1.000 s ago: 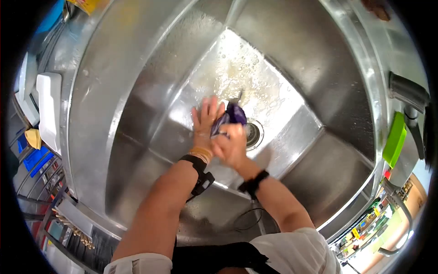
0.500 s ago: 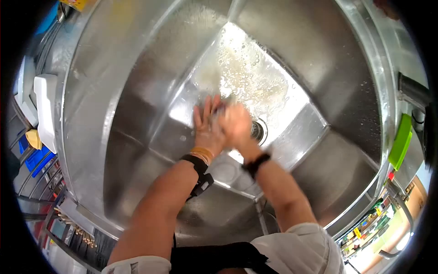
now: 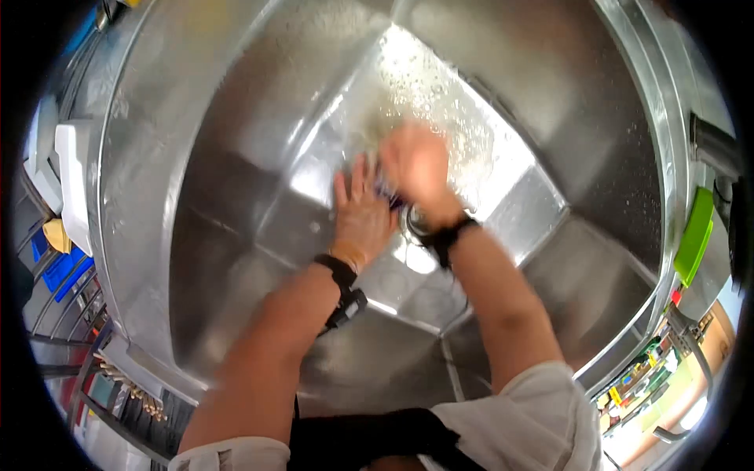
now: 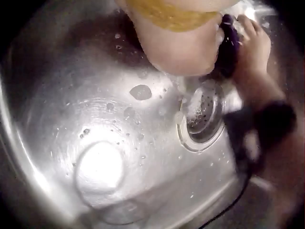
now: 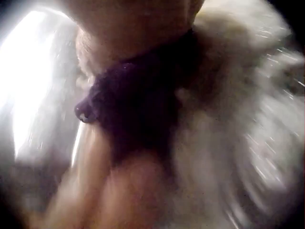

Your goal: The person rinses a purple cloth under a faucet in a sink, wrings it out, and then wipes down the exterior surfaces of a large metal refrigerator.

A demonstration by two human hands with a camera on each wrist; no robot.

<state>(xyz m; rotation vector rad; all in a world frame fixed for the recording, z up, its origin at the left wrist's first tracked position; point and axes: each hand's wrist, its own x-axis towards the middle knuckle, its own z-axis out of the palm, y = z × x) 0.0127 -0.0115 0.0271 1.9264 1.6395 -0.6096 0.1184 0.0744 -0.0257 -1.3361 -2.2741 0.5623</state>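
Purple cloth (image 5: 138, 105) was just beside the drain (image 4: 205, 114), between both hands. Left hand (image 3: 364, 222) lay left of the drain, fingers spread; right hand (image 3: 422, 165), blurred, just beyond the drain, gripped the cloth. Steel sink (image 3: 565, 86) surrounded the drain; green object (image 3: 695, 238) sat well right of it.

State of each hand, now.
Left hand: open, lying against the wet purple cloth.
Right hand: closed, holding the purple cloth; motion blur hides its exact grip.
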